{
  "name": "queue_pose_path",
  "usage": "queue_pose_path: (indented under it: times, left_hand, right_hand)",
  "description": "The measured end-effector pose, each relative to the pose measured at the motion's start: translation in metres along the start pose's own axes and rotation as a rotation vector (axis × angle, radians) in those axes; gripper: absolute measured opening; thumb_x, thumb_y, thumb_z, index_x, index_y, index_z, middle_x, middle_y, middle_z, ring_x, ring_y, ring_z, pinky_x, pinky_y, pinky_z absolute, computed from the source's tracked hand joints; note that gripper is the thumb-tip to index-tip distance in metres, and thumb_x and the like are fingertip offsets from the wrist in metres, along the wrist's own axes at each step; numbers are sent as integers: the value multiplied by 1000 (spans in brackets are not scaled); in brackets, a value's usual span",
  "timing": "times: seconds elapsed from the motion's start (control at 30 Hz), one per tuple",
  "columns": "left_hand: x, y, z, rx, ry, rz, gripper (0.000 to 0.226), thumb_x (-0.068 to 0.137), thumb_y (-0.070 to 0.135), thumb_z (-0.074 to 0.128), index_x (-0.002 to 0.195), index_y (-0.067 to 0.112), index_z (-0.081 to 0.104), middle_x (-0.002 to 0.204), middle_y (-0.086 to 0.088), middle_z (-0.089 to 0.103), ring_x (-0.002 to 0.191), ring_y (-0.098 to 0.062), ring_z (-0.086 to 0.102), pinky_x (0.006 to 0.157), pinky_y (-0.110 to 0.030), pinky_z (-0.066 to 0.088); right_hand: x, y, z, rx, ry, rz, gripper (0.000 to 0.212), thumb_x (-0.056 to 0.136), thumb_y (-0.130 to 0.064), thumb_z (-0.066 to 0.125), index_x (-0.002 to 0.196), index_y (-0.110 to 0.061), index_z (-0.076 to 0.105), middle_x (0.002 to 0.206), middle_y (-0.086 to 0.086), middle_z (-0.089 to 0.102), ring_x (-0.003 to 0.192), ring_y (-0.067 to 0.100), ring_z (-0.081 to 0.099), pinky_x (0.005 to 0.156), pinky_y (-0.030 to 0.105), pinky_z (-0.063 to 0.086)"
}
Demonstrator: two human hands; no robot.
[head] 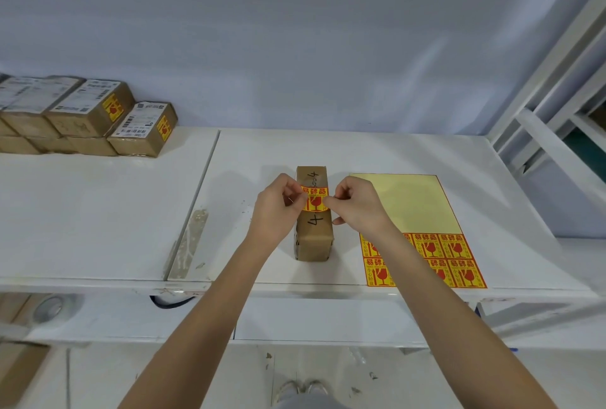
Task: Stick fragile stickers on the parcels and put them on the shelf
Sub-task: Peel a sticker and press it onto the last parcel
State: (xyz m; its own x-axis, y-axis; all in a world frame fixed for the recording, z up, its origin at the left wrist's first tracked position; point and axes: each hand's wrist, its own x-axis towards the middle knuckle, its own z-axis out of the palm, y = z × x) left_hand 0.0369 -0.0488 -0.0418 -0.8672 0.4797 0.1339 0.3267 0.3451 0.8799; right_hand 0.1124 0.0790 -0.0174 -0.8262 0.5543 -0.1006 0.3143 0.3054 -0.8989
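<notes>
We note a brown parcel [314, 228] at centre, black handwriting on its top. The sticker [314, 199] on it is yellow with red characters and a red wine-glass symbol. At 3 o'clock, the sticker sheet [416, 205] is pale yellow where bare, its lower rows carrying the same yellow-and-red pattern. At 10 o'clock, stacked brown boxes [82, 116] bear white labels with black print; two show yellow-red stickers. Table [98, 211] white; wall [295, 31] pale bluish-grey.
</notes>
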Motion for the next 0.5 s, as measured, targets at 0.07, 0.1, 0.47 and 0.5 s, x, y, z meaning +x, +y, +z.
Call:
queue_pose_path:
  times: [0.07,0.1,0.47,0.5]
  left_hand:
    - [0,0,0,3,-8,1,11,87,11,64,86,16,54,72,5,58,68,-10,57,62,-19,49]
    - [1,1,0,13,-8,3,12,87,12,64,86,16,53,71,5,57,67,-9,56,60,-16,47]
    - [2,3,-1,82,-17,9,10,87,11,64,87,14,55,70,6,56,63,-5,54,55,-6,43]
    - [3,4,-1,89,-19,7,9,87,11,64,87,14,55,71,6,56,64,-5,54,55,-6,44]
  right_hand:
    - [0,-1,-1,-6,-12,13,25,79,-2,65,65,-11,46,65,2,43,57,11,48,49,23,53]
    - [1,-2,-1,-7,-20,21,24,79,-2,65,66,-10,47,65,2,43,57,11,48,48,23,53]
    - [6,-4,0,-10,-74,85,15,80,-5,66,76,-9,52,70,1,48,62,9,52,44,20,49]
    - [6,-3,0,-7,-78,90,15,80,-6,66,78,-9,51,71,1,48,63,9,52,44,21,50]
